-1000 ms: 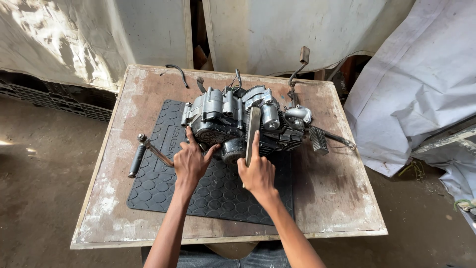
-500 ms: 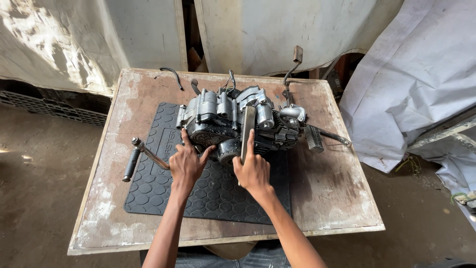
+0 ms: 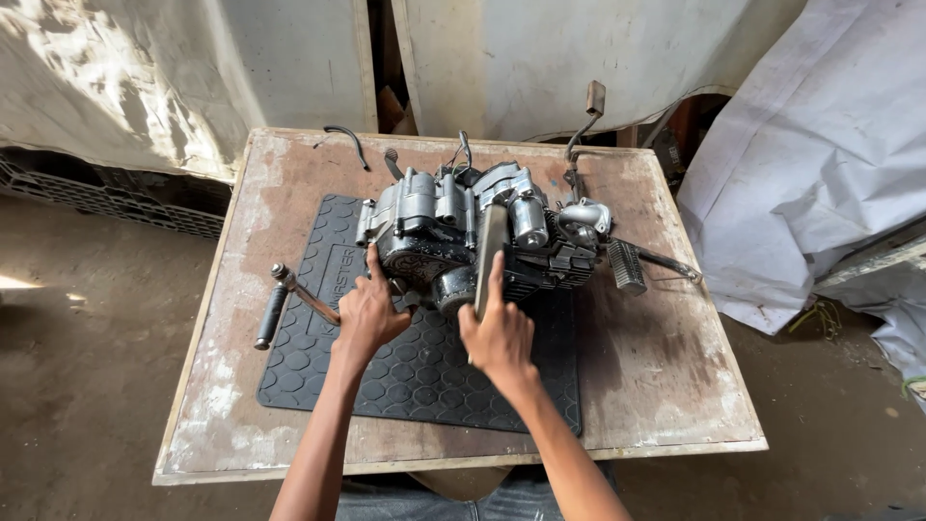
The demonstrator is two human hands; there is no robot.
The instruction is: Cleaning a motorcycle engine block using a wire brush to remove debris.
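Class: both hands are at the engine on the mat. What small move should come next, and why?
Probably steady the engine with the left hand, since only its fingers touch the casing, while the right hand presses a flat metal bar against it.

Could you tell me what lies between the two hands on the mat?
In the head view, only bare black rubber mat shows between the left hand and right hand.

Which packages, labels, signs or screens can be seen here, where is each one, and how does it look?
No packages, signs or screens show.
Rubber mat: black, rectangular, studded with round bumps, lying on the wooden table; raised moulded lettering runs along its left part, beside the left hand.
Engine: grey metal, standing on the mat; a round embossed mark on its front cover, too small to make out. The right hand holds a flat metal tool against it.
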